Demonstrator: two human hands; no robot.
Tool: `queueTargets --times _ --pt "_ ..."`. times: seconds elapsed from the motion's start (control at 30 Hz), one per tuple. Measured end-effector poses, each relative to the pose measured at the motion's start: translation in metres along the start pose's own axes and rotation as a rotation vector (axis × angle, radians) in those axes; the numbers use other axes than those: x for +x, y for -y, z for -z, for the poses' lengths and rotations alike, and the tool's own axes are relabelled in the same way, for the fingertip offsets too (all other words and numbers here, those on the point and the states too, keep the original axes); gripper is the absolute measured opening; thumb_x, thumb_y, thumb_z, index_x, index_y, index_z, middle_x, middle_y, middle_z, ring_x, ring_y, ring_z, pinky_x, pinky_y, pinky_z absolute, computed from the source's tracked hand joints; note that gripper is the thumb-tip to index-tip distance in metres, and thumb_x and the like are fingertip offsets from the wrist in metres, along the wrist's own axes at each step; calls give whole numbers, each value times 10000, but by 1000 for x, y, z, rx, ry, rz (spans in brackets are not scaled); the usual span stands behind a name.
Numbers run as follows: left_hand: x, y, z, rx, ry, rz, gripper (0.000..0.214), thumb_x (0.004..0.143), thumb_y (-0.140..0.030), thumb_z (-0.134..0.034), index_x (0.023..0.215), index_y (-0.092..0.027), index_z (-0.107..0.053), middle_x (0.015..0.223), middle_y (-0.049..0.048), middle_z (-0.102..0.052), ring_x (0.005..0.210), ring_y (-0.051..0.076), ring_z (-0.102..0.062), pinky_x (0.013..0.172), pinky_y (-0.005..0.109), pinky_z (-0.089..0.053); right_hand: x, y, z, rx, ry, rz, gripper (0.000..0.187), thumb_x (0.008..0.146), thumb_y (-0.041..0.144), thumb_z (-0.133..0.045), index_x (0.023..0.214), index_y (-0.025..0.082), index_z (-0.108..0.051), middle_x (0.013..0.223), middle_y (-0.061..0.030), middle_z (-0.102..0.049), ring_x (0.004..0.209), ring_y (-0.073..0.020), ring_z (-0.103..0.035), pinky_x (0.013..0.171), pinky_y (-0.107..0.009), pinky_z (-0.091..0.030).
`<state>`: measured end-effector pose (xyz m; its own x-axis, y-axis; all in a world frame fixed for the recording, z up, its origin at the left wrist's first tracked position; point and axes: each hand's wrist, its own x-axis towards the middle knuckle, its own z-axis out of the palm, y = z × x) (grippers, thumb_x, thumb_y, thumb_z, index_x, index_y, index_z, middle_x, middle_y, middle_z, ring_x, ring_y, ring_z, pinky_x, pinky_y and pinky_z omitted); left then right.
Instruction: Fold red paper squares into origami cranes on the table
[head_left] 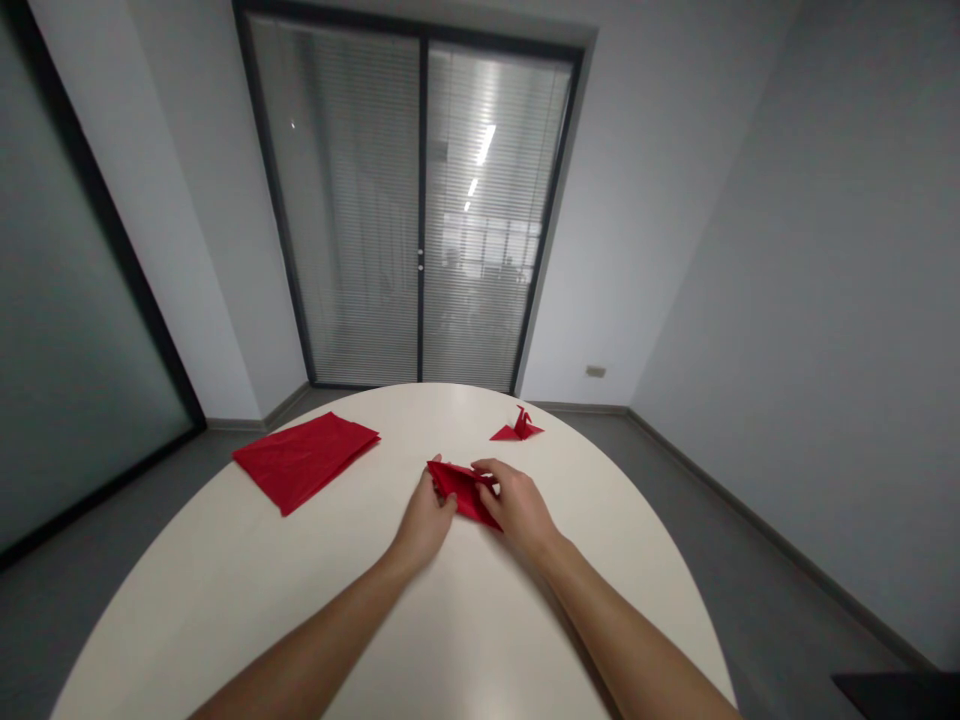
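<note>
A folded piece of red paper [466, 492] is held between my two hands just over the middle of the table. My left hand [425, 512] grips its left end, with the thumb on the near side and the fingers partly hidden behind. At the right end my right hand [519, 502] pinches the paper between thumb and fingers. The paper's layers stand apart, showing a dark hollow between them. Beyond my right hand sits a red origami crane [519, 426] with its wings spread.
To the left on the round white table [375, 620] lies a stack of red paper sheets [306, 458]. A glass door with blinds [420, 220] stands past the table's far edge. A dark object [900, 695] shows at the lower right corner.
</note>
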<state>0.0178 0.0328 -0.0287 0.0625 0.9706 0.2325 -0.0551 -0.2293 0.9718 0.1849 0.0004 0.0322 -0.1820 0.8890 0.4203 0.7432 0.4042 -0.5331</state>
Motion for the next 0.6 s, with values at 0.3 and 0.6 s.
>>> queueTargets --times 0.3,0.6 --pt "-3 -9 4 195 0 -130 542 821 -27 -495 1335 -159 -604 1390 131 -631 1299 236 -584 1173 439 -393 5 -11 -2 39 -131 -64 358 857 106 -509 1155 197 -685 1147 -77 -738 1018 -221 -686 975 -380 -515" --pt "-4 -15 12 402 66 -240 553 766 42 -440 1165 -198 -740 1273 66 -713 1215 205 -638 1158 408 -425 6 -32 -8 99 -50 -137 397 779 16 -501 1039 185 -748 1061 -59 -766 1012 -219 -694 959 -356 -523"
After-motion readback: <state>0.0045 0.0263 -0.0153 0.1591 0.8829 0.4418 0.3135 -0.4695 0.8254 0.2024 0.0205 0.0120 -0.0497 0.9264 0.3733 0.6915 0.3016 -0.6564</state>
